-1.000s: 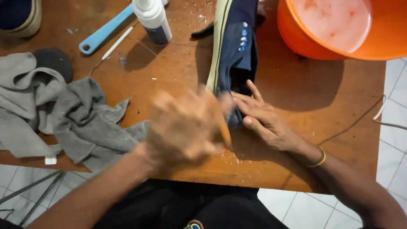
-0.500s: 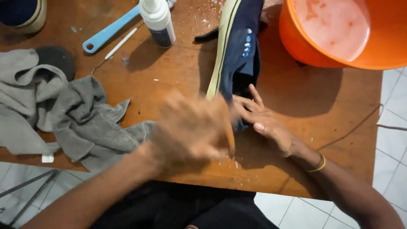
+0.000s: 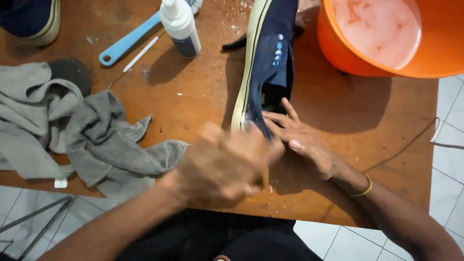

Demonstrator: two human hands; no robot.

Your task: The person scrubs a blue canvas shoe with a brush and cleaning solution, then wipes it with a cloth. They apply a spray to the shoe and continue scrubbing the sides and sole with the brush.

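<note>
From the head camera, the navy canvas shoe with a cream rubber sole [image 3: 268, 72] lay on its side on the brown wooden table [image 3: 193, 106], steadied by the right hand [image 3: 299, 140] with fingers spread flat. The blurred left hand [image 3: 222, 166] was fisted; its contents could not be told. Hard rubbing might shove the shoe into the orange plastic basin of soapy water [image 3: 338, 48].

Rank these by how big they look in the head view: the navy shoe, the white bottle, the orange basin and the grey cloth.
1. grey cloth and orange basin, too alike to split, the basin cut off by the frame
2. navy shoe
3. white bottle
</note>
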